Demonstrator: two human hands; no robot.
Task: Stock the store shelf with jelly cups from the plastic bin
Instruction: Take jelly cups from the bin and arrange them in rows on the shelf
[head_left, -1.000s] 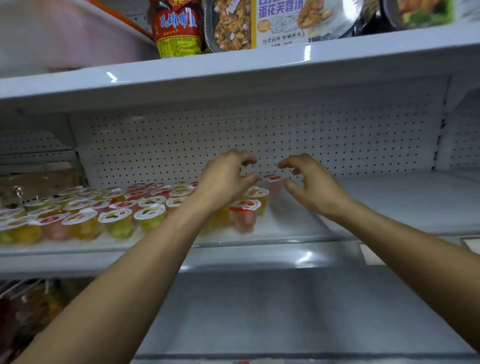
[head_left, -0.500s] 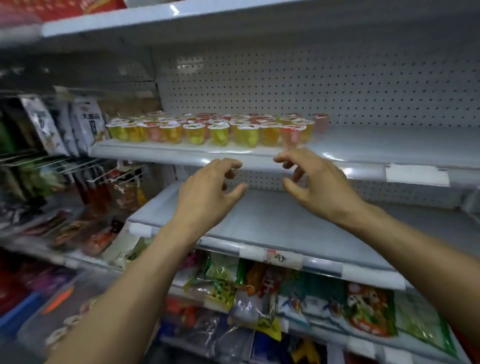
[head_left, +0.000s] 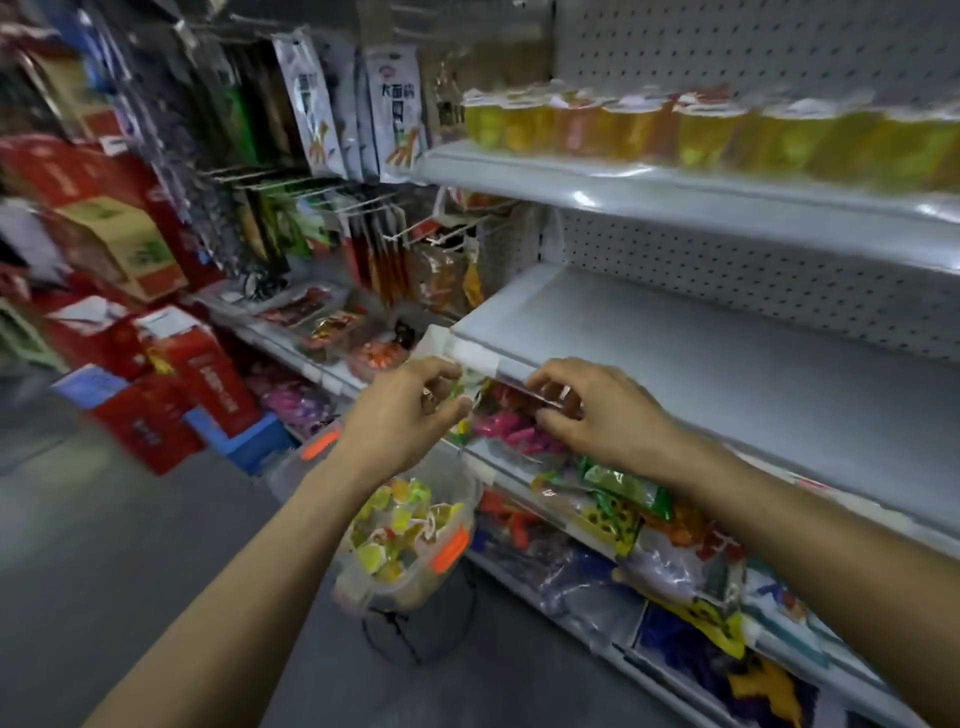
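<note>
Jelly cups (head_left: 400, 525): yellow and orange, heaped loose in the plastic bin, directly below the left fingers and down-left of the right fingers, well apart from both.
Plastic bin (head_left: 363, 592): clear, with orange latches (head_left: 451, 550), under the left wrist. It sits on a dark wire stand (head_left: 410, 636) on the floor (head_left: 104, 545).
Row of cups (head_left: 701, 130): blurred yellow and orange cups lined along the top shelf (head_left: 675, 192), well above both sets of fingers and to their right.
Left hand (head_left: 405, 410): palm down in mid-air, fingers (head_left: 441, 371) loosely curled with a narrow gap to the thumb, holding nothing.
Right hand (head_left: 597, 410): level with the left and near it, fingers (head_left: 545, 382) loosely curled the same way, holding nothing.
Middle shelf (head_left: 727, 374): grey. Its front edge runs just behind both sets of fingertips; whether they touch it cannot be told.
Snack packets (head_left: 623, 493): green, pink and orange, on the lower shelf just beneath the right fingers.
Hanging packets (head_left: 395, 104): on hooks, well above the left fingers.
Red cartons (head_left: 208, 374): stacked on the floor, well left of the left fingers.
</note>
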